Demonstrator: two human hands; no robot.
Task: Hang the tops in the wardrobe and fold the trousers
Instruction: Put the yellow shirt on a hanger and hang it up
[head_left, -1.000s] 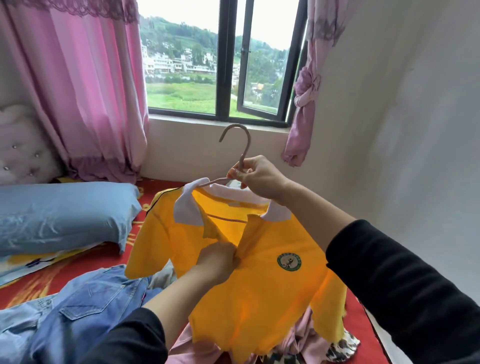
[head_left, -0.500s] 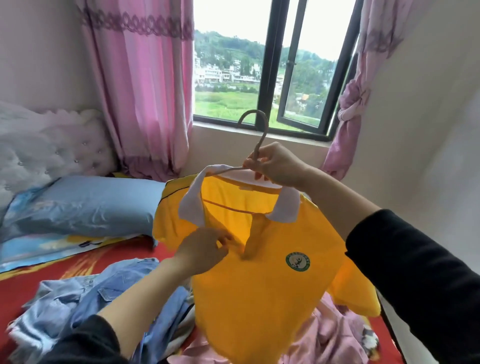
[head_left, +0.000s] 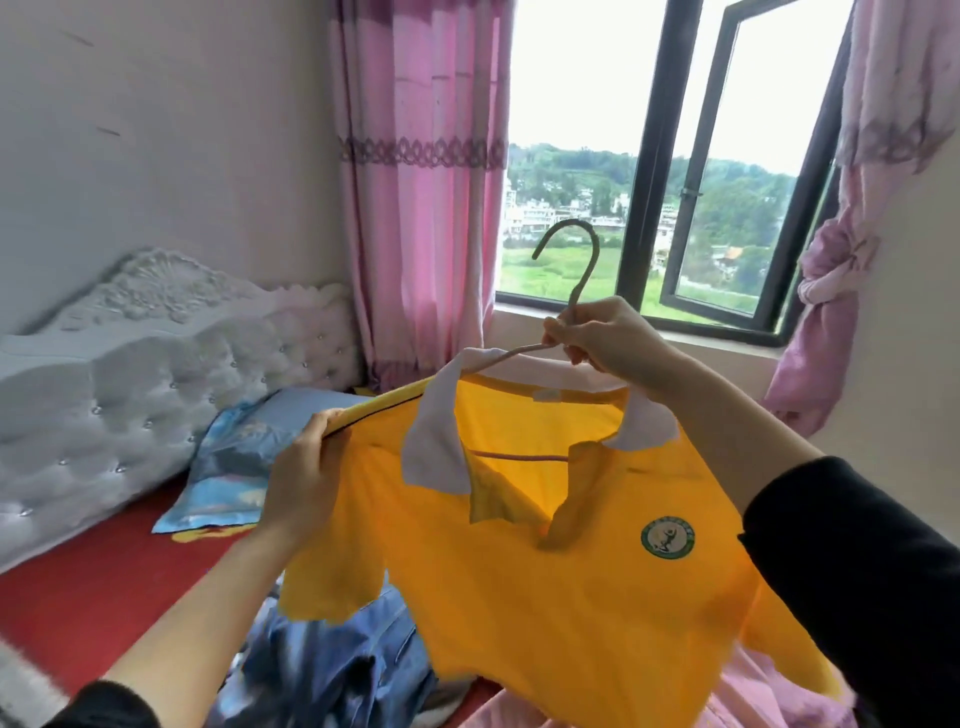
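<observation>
Yellow polo shirt (head_left: 545, 597) held up on a hanger (head_left: 584, 275) over the bed (head_left: 104, 587).

Near centre, towards 2 o'clock, the right hand (head_left: 597, 338) pinches the hanger's neck just under the hook, which stands upright against the window (head_left: 649, 208) at 1 o'clock. At 8 o'clock the left hand (head_left: 306, 473) grips the shirt's shoulder edge, thumb on top. The white collar (head_left: 431, 452) lies open over the hanger's arm, and a round green badge (head_left: 667, 538) sits on the chest at 4 o'clock. Crumpled blue denim trousers (head_left: 332, 675) lie on the red bed at 7 o'clock, and a pink garment (head_left: 753, 701) at 5 o'clock. A white tufted headboard (head_left: 156, 353) fills 9 o'clock, a blue pillow (head_left: 244, 457) lies beside it, and a pink curtain (head_left: 415, 182) hangs at 12 o'clock.
</observation>
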